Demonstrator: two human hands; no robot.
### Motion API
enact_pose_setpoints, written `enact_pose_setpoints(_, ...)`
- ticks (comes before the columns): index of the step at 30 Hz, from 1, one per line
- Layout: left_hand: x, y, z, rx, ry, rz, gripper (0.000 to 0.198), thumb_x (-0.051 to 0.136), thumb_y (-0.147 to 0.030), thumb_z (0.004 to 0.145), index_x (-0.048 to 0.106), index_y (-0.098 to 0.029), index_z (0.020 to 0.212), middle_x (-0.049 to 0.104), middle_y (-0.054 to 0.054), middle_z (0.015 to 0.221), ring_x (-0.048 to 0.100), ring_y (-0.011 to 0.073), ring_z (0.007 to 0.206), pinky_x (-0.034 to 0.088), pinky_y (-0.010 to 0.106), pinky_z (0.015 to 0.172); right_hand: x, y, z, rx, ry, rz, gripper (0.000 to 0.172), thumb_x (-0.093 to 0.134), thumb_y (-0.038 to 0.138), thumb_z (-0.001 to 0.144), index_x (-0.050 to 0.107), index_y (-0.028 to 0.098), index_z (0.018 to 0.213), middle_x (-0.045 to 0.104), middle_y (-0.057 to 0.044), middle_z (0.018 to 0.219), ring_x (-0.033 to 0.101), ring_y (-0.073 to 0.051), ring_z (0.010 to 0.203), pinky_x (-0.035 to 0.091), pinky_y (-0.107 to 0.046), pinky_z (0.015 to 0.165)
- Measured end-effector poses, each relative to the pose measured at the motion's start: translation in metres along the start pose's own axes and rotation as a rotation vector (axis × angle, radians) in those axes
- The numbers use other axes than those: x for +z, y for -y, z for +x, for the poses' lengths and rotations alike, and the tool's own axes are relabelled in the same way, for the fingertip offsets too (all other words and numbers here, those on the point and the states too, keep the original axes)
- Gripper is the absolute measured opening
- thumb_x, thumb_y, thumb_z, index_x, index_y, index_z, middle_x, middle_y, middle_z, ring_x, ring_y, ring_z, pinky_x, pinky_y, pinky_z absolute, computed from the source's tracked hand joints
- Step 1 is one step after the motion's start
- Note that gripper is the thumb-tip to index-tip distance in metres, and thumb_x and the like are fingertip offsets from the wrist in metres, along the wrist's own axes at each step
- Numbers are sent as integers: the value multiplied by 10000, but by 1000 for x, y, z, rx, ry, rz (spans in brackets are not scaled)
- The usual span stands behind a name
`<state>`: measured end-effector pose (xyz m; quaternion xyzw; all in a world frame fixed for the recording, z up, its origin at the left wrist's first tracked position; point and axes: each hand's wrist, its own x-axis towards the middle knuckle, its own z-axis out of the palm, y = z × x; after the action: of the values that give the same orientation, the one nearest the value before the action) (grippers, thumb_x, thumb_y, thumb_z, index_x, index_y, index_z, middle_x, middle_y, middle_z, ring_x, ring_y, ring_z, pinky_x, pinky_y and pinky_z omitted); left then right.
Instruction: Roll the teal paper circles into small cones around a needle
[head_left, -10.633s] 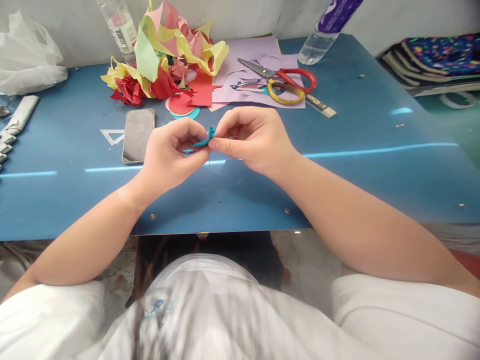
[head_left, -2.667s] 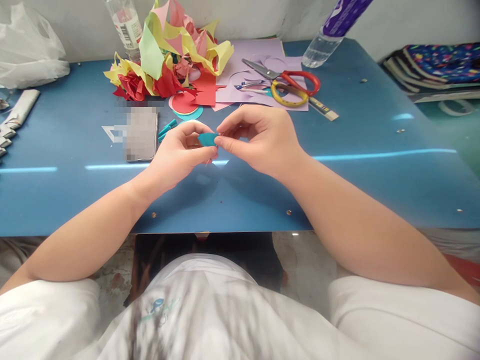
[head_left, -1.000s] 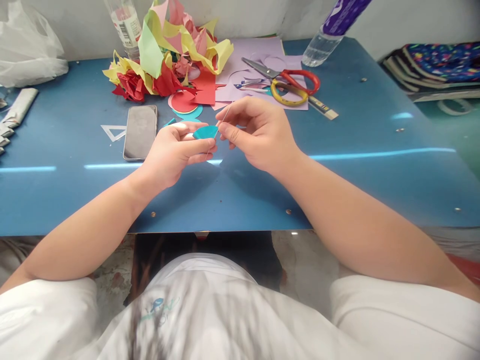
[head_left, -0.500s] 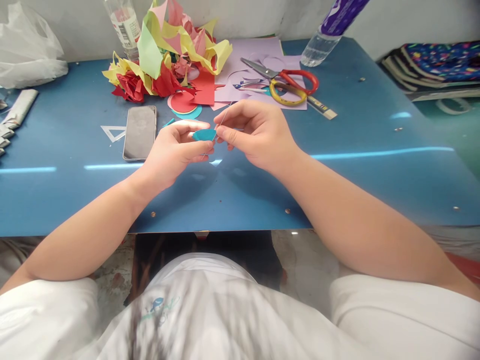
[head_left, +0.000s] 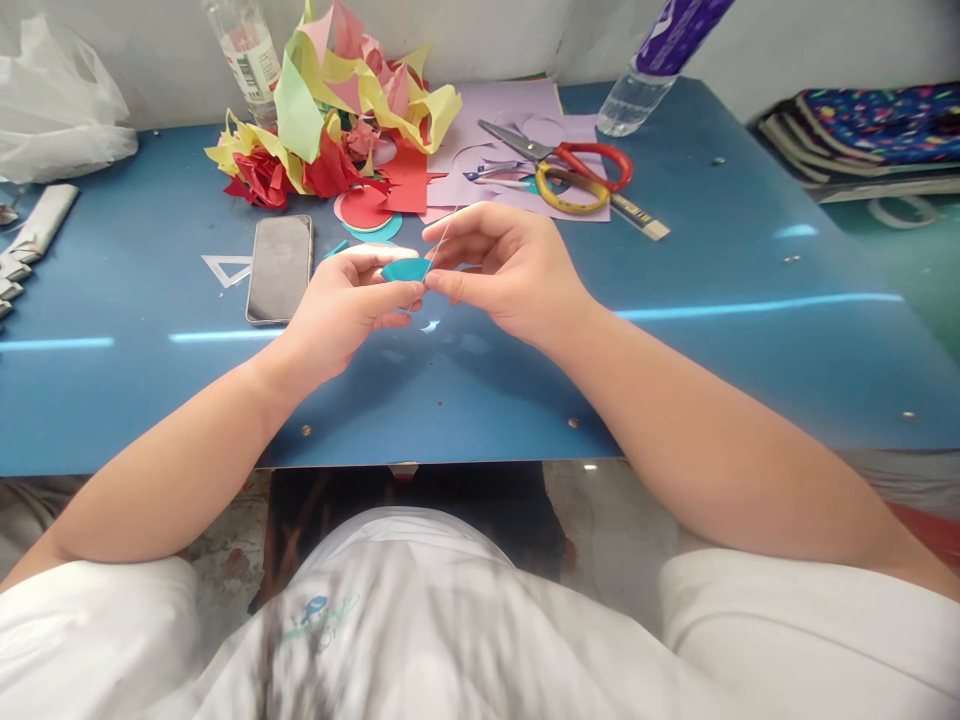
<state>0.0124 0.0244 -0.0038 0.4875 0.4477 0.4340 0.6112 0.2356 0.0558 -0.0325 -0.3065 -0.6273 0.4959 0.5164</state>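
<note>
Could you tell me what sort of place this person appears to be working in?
Probably a home or informal paper-craft workspace: a blue table against a wall carries a heap of yellow, red and pink paper scraps, red-handled scissors on lilac paper sheets, and the left hand holds a small teal paper piece.

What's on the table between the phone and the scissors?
In the head view, red and teal paper circles and lilac paper sheets lie between the grey phone and the red-handled scissors.
</note>
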Motion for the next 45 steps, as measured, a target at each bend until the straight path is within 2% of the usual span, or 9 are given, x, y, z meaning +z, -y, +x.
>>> enact_pose_setpoints(4,0,-1,0,-14,9,13,229,967,-179,869,907,-239,1081,848,15,1014,830,190,946,704,321,846,0,-2,1,0,3,0,330,1045,285,793,872,272,1074,879,-19,1031,844,-246,988,723,-379,794)
enact_pose_setpoints(10,-1,0,0,12,12,46,194,978,-186,867,865,-236,1017,835,33,1040,850,227,980,693,350,846,-1,-2,0,-34,-4,-13,429,1145,333,738,850,244,1036,867,-35,1014,836,-238,962,754,-414,894)
enact_pose_setpoints(14,-1,1,1,52,32,61,200,977,-185,862,850,-230,1011,831,41,1040,841,237,976,668,360,838,-1,-1,-1,-60,-23,-6,399,1157,284,738,872,252,1016,880,-38,1011,838,-235,943,763,-418,884)
enact_pose_setpoints(18,-1,1,2,98,28,88,215,972,-178,838,789,-214,946,795,30,979,801,210,939,631,352,834,0,-3,-1,-67,-32,3,409,1181,303,738,872,266,1002,886,-32,1009,836,-234,926,762,-429,883)
enact_pose_setpoints(21,0,1,2,96,45,91,239,968,-178,811,741,-202,882,766,15,930,765,184,909,616,341,837,1,-3,-1,-56,-24,4,416,1180,306,738,853,263,991,874,-25,986,838,-233,923,758,-421,867)
enact_pose_setpoints(28,4,-3,-2,67,48,113,337,1006,-219,768,683,-215,862,746,-1,896,753,193,916,636,342,825,3,2,-2,-50,-38,0,346,1104,214,727,869,256,978,866,-12,952,818,-204,883,741,-363,815)
enact_pose_setpoints(35,5,-5,-4,63,45,128,300,994,-223,751,743,-210,916,742,1,913,740,187,921,665,332,812,3,0,-1,-11,-28,3,339,1072,234,732,851,251,989,848,-5,945,819,-205,899,735,-368,839)
enact_pose_setpoints(40,5,-5,-4,71,22,127,314,1002,-226,742,732,-212,901,749,4,928,746,199,941,678,337,809,4,1,-1,-12,-36,25,288,1028,222,740,841,259,956,847,8,921,820,-206,861,740,-388,821)
enact_pose_setpoints(45,3,-6,-4,38,62,161,250,983,-236,783,771,-212,915,765,26,909,773,220,950,707,354,817,5,1,-2,18,-49,-44,281,1033,271,733,850,284,945,818,11,878,810,-218,838,732,-409,810)
